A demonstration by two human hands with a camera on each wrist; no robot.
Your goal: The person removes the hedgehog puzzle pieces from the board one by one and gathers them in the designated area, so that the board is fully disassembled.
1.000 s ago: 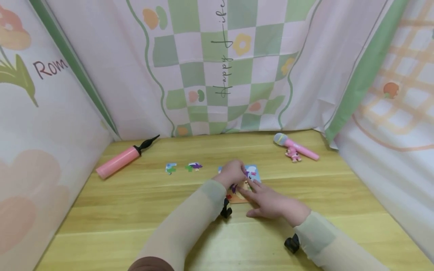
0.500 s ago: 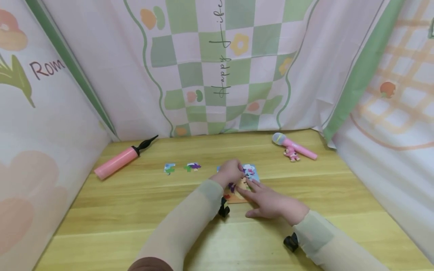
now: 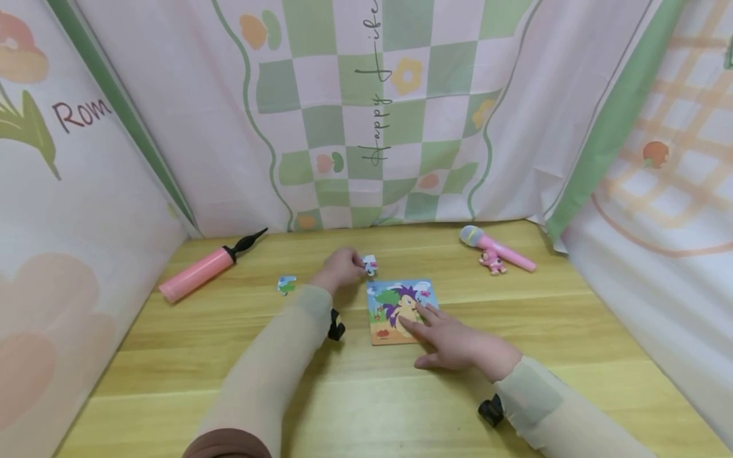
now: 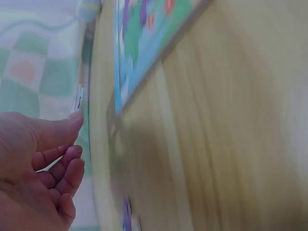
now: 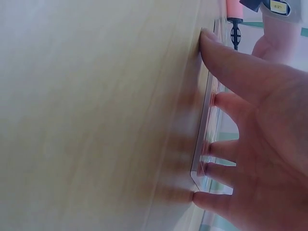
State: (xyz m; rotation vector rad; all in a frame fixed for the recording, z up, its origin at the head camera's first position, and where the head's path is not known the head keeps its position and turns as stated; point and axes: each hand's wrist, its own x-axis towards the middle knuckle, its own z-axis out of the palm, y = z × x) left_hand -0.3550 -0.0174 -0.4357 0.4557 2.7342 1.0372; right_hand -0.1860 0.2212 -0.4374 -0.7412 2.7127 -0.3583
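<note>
My left hand [image 3: 342,268] pinches a small jigsaw piece [image 3: 370,264], white with blue and pink print, just beyond the back left corner of a square puzzle board [image 3: 380,334]. In the left wrist view the piece [image 4: 78,99] shows edge-on between thumb and fingertips, raised over the table. The board carries a picture of a purple-haired hedgehog-like figure. My right hand [image 3: 455,337] lies with spread, fairly straight fingers on the board's right side, its thumb on the table by the front edge. In the right wrist view several fingertips [image 5: 211,99] touch the board.
A blue and green jigsaw piece [image 3: 286,284] lies left of my left hand; a purple one [image 4: 126,215] shows at the bottom of the left wrist view. A pink hand pump [image 3: 200,273] lies far left. A pink microphone [image 3: 506,252] and small pink figure [image 3: 493,261] lie back right.
My left hand has moved from over the board to the back left, carrying the jigsaw piece and uncovering the picture. It now hides the purple piece in the head view. The right hand stays put.
</note>
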